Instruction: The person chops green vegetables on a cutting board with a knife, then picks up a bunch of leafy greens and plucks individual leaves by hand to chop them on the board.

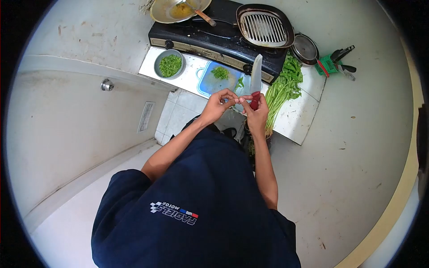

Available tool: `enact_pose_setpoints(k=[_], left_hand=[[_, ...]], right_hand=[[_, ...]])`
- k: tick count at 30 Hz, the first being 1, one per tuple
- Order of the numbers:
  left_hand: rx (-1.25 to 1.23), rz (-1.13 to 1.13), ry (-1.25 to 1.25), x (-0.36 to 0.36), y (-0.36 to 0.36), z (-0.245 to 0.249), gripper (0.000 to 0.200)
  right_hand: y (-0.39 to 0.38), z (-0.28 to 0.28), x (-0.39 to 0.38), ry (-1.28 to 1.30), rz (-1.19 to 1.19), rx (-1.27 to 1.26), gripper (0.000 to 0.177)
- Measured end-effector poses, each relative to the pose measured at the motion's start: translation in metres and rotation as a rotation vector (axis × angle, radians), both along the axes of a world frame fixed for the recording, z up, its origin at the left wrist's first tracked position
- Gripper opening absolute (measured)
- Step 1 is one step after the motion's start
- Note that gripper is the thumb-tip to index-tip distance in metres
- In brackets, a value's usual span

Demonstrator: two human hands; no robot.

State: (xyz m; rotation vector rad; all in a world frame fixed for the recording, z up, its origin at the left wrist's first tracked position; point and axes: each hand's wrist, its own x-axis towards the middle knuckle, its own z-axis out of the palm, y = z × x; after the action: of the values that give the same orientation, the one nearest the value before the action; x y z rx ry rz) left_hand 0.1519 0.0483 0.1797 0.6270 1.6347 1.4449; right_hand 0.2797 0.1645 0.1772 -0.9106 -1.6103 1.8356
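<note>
My right hand [256, 115] is closed around the red handle of a kitchen knife [256, 73], whose blade points up and away from me. My left hand [217, 107] is in a pinch, its fingertips meeting those of my right hand. Whatever lies between the fingertips is too small to make out. Just beyond both hands is a blue cutting board [203, 85] bearing a small heap of chopped greens [219, 73] and a loose green leaf [240, 83]. Right of the knife lies a bunch of long-stemmed leafy greens [281, 89].
A grey bowl [156, 67] of chopped greens stands left of the board. Behind is a black stove [210, 50] with a wok [161, 18] and a grill pan [263, 29]. A lidded pan [305, 48] and a green basket [327, 65] with utensils are at the right.
</note>
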Motion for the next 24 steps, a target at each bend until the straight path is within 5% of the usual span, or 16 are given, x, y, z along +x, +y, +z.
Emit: enact_pose_setpoints(k=[13,24], left_hand=[[0.111,-0.438,0.092,-0.062,0.07,-0.001,0.005],[0.126,-0.637,0.019,-0.108,0.077,-0.023,0.017]], right_hand=[[0.014,0.022,-0.016,0.004,-0.286,-0.006,0.025],[0.007,0.015,-0.055,0.031,-0.454,-0.052,0.021]])
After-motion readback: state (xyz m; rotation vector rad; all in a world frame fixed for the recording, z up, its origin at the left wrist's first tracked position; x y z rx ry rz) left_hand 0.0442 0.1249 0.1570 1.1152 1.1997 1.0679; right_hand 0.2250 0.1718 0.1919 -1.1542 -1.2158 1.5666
